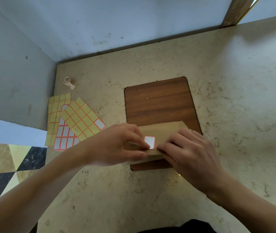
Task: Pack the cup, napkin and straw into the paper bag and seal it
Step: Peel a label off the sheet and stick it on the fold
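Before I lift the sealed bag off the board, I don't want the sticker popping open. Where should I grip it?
Probably grip the paper bag by its two short ends, from left and right. It lies flat, and the sticker sits mid-flap, so side grips avoid it.

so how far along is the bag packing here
Nearly finished. The paper bag lies on the wooden board with its top folded over, and no cup, napkin or straw is in sight, so they are presumably inside. In hand: the left hand and right hand are pressing a white sticker over the fold. Left: smoothing it flat.
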A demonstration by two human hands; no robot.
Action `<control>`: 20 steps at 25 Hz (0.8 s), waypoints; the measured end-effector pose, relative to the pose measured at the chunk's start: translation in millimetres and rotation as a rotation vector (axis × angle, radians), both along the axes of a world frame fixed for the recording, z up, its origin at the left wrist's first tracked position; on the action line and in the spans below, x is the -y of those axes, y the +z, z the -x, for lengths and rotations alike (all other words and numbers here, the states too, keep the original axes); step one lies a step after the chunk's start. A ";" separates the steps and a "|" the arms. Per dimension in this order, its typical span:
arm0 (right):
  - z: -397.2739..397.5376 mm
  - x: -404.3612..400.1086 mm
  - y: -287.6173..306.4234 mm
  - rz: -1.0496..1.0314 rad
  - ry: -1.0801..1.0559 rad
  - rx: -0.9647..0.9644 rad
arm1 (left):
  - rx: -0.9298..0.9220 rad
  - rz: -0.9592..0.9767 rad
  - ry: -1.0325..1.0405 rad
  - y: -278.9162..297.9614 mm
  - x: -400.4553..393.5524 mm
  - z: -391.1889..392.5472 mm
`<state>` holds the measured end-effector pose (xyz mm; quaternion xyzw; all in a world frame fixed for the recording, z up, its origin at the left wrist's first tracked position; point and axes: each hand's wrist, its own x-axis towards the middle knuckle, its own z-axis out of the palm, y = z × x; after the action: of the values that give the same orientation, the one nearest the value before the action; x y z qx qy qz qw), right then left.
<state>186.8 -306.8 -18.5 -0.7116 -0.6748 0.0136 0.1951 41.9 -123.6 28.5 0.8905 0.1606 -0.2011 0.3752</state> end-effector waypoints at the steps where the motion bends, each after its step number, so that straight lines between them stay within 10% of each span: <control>1: 0.3 -0.1 0.3 0.006 -0.007 0.010 | 0.024 -0.019 0.007 -0.7 1.0 5.6; 20: 3.3 1.6 -0.6 0.019 0.047 0.080 | -0.043 -0.361 -0.184 -34.6 6.8 17.4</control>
<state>183.5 -308.4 -19.1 -0.6972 -0.6986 -0.0040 0.1608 24.5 -130.5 -6.0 0.9498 0.1199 -0.2212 0.1859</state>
